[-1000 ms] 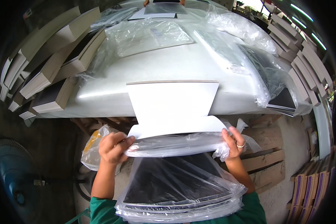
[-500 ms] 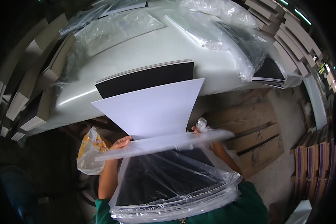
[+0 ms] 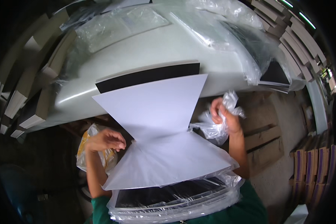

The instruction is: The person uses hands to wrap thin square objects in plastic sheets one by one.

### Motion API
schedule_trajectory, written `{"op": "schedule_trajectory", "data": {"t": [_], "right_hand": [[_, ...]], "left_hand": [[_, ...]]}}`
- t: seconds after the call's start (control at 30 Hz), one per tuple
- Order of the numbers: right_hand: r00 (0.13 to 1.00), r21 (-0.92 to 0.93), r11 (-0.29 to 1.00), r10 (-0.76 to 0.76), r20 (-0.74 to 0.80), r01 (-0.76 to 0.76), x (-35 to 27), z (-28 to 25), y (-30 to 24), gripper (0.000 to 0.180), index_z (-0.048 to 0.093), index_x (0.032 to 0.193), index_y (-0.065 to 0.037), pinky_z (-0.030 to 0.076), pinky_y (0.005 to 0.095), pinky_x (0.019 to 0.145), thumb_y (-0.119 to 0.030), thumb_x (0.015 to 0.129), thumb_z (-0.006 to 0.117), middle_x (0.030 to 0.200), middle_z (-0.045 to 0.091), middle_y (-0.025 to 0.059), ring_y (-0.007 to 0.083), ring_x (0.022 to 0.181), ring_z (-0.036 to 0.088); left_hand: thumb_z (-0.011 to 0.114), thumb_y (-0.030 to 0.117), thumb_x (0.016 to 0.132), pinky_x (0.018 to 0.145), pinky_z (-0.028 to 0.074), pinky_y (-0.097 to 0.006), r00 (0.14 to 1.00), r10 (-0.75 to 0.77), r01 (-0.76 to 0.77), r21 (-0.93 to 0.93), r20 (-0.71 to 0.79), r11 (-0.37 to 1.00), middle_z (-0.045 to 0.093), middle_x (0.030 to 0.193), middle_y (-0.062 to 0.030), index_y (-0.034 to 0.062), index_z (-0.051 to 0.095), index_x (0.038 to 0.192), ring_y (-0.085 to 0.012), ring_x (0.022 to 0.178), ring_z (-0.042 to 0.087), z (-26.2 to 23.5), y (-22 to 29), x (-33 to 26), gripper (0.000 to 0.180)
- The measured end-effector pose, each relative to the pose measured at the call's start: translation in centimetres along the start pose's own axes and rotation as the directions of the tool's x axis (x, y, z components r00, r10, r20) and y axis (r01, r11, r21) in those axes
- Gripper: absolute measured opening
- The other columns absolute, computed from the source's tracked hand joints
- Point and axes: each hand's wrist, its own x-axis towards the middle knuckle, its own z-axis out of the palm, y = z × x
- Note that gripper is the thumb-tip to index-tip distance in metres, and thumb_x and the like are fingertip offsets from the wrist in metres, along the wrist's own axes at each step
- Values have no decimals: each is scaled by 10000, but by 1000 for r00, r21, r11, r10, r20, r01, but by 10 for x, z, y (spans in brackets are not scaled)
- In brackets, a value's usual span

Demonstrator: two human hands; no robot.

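Observation:
A white board [image 3: 153, 104] leans from the table edge down toward me, its near part inside a clear plastic bag [image 3: 168, 164]. My right hand [image 3: 226, 115] is closed on a crumpled bunch of clear plastic film [image 3: 230, 100] beside the board's right edge. To the left of the board, my left hand [image 3: 106, 141] is raised with loosely bent fingers and nothing in it. Under the bagged board, against my body, lies a stack of black boards in clear plastic [image 3: 168, 193]. Behind the white board, several black boards [image 3: 153, 77] rest on the table.
Stacks of thick grey boards [image 3: 35, 115] line the pale table's [image 3: 138, 48] left side; more stand at the right [image 3: 296, 56]. Plastic-wrapped packs [image 3: 123, 28] lie across the back. A yellow and white plastic bag [image 3: 89, 151] hangs by my left arm. Wooden planks [image 3: 265, 143] lie below right.
The bag's mouth has come down over the near part of the white board. My left hand has let go and moved left; my right hand has moved up and right with the crumpled film.

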Motion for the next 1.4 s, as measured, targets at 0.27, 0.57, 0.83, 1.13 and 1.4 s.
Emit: {"op": "schedule_trajectory", "data": {"t": [0.27, 0.57, 0.83, 1.13, 1.4], "right_hand": [[975, 173, 981, 48, 217, -87, 69, 136, -21, 632, 262, 1307, -1, 262, 369, 987, -399, 852, 446, 1336, 293, 172, 254, 1191, 335], [941, -48, 993, 84, -328, -105, 62, 137, -19, 242, 592, 912, -11, 420, 232, 712, -200, 774, 653, 877, 582, 30, 90, 824, 530], [946, -60, 998, -6, -324, -14, 66, 130, -1, 291, 572, 947, -22, 400, 234, 729, -259, 790, 636, 881, 568, 14, 81, 817, 509], [954, -56, 998, -16, -300, 0, 65, 139, -2, 254, 569, 909, -30, 395, 231, 722, -243, 789, 639, 846, 555, 1, 84, 809, 506], [973, 155, 982, 138, -183, -110, 53, 133, -1, 230, 573, 882, -13, 402, 229, 663, -217, 782, 612, 814, 565, 20, 94, 746, 513]], "left_hand": [[658, 139, 755, 540, 370, -230, 557, 714, -488, 528, -425, 695, 558, 724, -26, -9, 557, 784, -76, 688, 502, 109, 142, 36, 182], [543, 183, 857, 598, 409, -199, 500, 523, -698, 36, -690, 716, 567, 654, -26, -16, 589, 775, -67, 622, 496, 100, 123, 47, 220], [612, 99, 798, 625, 410, -205, 455, 619, -658, 227, -640, 718, 588, 705, -26, -11, 556, 740, -73, 636, 508, 101, 119, 45, 136], [619, 190, 798, 607, 397, -231, 398, 621, -645, 274, -675, 713, 596, 648, -27, -7, 590, 733, -92, 608, 512, 102, 116, 45, 209], [551, 166, 843, 651, 406, -248, 321, 609, -445, 452, -726, 773, 621, 707, -65, 8, 627, 769, -138, 649, 541, 96, 111, 41, 190]]}}
